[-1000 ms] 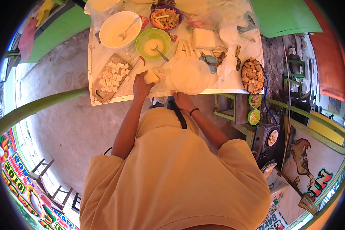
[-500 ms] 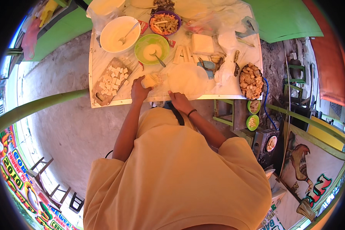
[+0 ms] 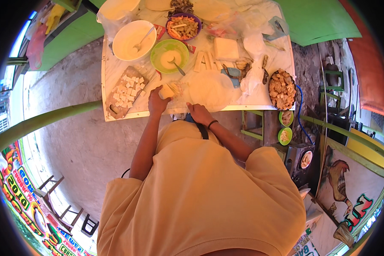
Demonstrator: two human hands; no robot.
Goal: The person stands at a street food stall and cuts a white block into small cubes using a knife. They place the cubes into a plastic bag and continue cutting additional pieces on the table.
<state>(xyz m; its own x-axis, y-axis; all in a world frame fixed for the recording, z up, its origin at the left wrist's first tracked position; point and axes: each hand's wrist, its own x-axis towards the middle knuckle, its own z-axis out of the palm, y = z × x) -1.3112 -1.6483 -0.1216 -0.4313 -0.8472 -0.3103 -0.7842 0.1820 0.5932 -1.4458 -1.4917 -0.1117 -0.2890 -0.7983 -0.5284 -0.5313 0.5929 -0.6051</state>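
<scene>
My left hand is closed around a pale yellow folded roll just above the near edge of the white table. My right hand rests at that near edge, fingers curled, beside a round pale wrapper lying flat; whether it grips anything cannot be made out. Left of my left hand sits a wooden board with several white cubes.
A white bowl with a spoon, a green bowl of batter, a purple bowl of strips, a white block and a dark dish of fried pieces crowd the table. Small green bowls stand lower right.
The table has slid lower and nearer in the picture. My left hand still holds the roll, my right hand has shifted slightly right along the table edge.
</scene>
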